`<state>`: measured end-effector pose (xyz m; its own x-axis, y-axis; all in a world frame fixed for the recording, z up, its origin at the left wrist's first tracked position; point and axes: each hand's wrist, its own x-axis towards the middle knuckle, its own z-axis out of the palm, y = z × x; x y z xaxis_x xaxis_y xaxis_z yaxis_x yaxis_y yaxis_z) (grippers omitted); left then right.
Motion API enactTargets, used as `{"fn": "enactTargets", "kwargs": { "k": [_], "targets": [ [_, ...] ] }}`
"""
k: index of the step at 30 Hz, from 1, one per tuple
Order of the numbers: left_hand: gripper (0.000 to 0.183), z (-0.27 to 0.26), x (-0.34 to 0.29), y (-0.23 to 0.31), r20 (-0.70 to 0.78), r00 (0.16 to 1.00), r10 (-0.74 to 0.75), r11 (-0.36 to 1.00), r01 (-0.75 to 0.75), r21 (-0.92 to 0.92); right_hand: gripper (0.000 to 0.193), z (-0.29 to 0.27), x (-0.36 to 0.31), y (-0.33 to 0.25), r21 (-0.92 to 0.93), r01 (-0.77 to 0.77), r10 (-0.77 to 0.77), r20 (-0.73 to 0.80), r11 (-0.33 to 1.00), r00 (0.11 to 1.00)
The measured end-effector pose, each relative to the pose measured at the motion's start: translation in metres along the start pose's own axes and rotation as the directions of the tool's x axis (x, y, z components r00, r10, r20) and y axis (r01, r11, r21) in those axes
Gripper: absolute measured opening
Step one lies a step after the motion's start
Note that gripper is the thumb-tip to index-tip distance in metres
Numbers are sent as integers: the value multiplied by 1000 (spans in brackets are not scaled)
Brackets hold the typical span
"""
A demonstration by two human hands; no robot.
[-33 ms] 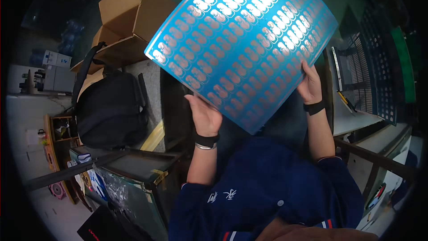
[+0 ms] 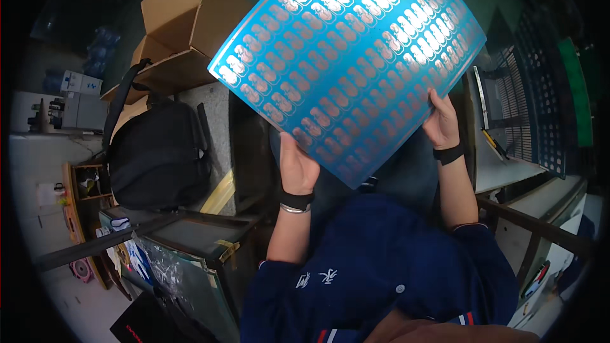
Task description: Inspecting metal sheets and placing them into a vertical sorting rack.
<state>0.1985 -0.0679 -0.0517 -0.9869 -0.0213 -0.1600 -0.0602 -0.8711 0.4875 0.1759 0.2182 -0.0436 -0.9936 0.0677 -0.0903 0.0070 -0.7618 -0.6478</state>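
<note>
I hold up a large blue flexible sheet, tilted and slightly bowed, covered with rows of pale oval cut-out shapes. My left hand grips its lower edge near the left corner. My right hand grips the lower right edge. Both wrists wear black bands, and the left also has a thin silver bracelet. The sheet hides most of what lies behind it. My dark blue sleeves and torso fill the lower middle of the view.
A black backpack rests to my left beside open cardboard boxes. Below it stands a glass-topped metal frame. Dark perforated crates stand at the right, with a pale bench under them. Small white boxes sit far left.
</note>
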Motion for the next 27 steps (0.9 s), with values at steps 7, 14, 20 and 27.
{"fn": "enactTargets", "kwargs": {
  "k": [7, 14, 20, 27],
  "targets": [
    [43, 4, 9, 27, 53, 998, -33, 954, 15, 299, 32, -69, -10, -62, -4, 193, -192, -158, 981, 969],
    [41, -10, 18, 44, -2, 997, -75, 901, 69, 429, 44, -105, -40, -104, -321, 43, -140, -285, 946, 948],
    [38, -19, 19, 45, -40, 995, -90, 832, 97, 546, 43, -111, -44, -109, -563, -180, 7, -296, 806, 955],
    [40, -26, 23, 52, -22, 996, -89, 749, 81, 658, 38, -96, -41, -104, -625, -207, 56, -253, 753, 966]
  ]
}}
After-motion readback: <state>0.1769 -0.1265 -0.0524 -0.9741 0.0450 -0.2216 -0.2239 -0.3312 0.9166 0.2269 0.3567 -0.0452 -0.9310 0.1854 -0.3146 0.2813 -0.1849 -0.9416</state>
